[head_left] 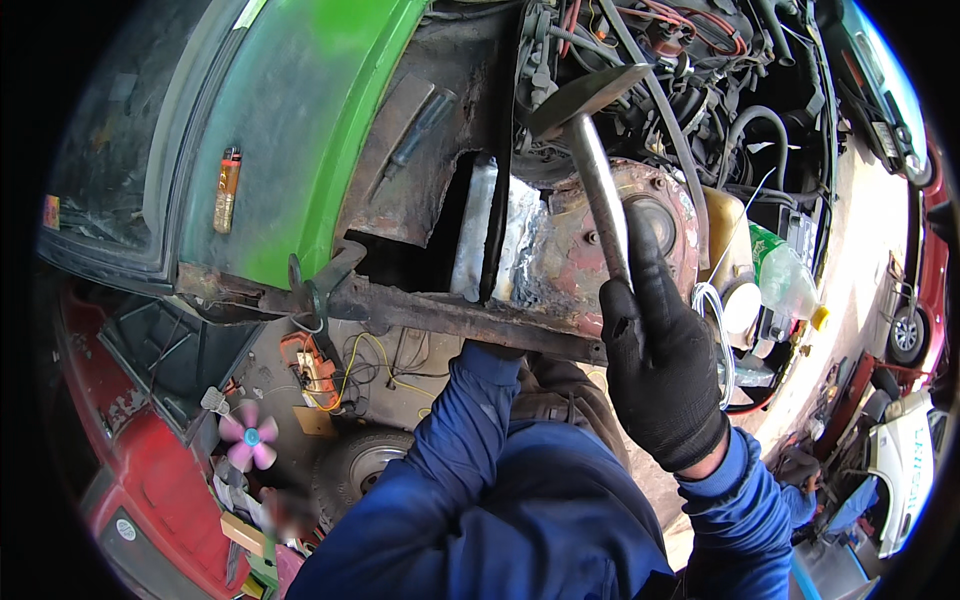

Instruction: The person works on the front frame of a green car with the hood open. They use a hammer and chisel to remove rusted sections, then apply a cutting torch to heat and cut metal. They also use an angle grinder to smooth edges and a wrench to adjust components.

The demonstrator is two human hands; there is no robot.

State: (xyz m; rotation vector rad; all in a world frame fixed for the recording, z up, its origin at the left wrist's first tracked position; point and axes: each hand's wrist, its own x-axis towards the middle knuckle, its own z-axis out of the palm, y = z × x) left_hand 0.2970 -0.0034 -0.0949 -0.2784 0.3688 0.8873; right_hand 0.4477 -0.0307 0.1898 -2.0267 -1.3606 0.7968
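Right hand (pixel 655 370) clamped on hammer (pixel 590 150), head raised for striking rusted strut tower (pixel 590 250); left hand hidden, state unknowable.

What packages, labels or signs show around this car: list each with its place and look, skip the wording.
Lighter: lies on the green car body, upper left; slim, orange-brown, pale printed wrap.
Green bottle: in the engine bay, right of the gloved right hand; clear green plastic with a paler band.
Sticker: far left on the dark glass; small, yellow and red.
Round badge: on the red panel, lower left; white oval.
No screens.
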